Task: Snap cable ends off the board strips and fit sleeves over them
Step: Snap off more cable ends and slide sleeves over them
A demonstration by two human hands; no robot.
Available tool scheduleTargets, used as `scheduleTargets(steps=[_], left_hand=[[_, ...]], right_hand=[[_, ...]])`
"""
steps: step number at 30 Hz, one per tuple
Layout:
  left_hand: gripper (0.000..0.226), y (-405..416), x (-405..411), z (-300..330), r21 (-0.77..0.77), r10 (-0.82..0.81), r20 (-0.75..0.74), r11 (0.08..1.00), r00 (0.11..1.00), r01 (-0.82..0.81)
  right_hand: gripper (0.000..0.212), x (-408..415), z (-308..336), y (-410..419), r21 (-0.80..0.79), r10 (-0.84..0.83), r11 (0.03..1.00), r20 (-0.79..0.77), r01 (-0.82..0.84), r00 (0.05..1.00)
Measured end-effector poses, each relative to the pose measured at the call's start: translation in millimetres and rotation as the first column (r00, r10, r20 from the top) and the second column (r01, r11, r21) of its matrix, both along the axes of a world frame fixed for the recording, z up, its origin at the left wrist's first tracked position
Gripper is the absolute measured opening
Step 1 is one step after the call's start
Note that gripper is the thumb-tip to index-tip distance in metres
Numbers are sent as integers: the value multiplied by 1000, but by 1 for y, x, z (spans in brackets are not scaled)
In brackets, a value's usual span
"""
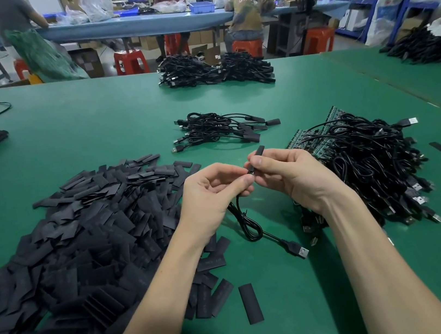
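At centre frame I have the cable (246,221) pinched in my left hand (211,189) and the black sleeve (256,157) pinched in my right hand (285,170), meeting at the cable's end. If I push off-line, I judge the flattened sleeve could buckle or snag on the end. Unsnapped board strips (309,139) wait at right.

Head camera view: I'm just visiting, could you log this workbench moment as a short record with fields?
Surface: green table
Left hand: holds a black cable near its end
Right hand: pinches a black sleeve at the cable's tip
Cable's far end: USB plug lying on the table
Left of hands: large sleeve pile
Right of hands: cable heap on green board strips
Ahead: small bundle of sleeved cables
Stage: sleeve going on, how far seated unclear
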State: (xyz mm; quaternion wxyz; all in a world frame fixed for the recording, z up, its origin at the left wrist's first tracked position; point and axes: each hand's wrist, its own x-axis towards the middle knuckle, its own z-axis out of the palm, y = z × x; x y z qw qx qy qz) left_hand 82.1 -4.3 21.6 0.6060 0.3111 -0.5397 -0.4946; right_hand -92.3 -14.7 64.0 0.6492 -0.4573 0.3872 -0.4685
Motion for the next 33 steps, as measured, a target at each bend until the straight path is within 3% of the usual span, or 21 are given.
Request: scheduleTargets(steps=[15,22,33], left_hand=[[12,1,0,-2,50,35,-65,998,997,-31],[19,1,3,-2,120,55,-92,992,994,-44],[15,0,4,-5,156,88,-85,985,992,-74]], right_hand=[[20,7,-7,-3,-55,-3,998,-88,-2,996],[30,19,-12,-4,-203,-145,969,-19,139,989],[24,25,-15,-3,-172,-193,964,61,200,979]])
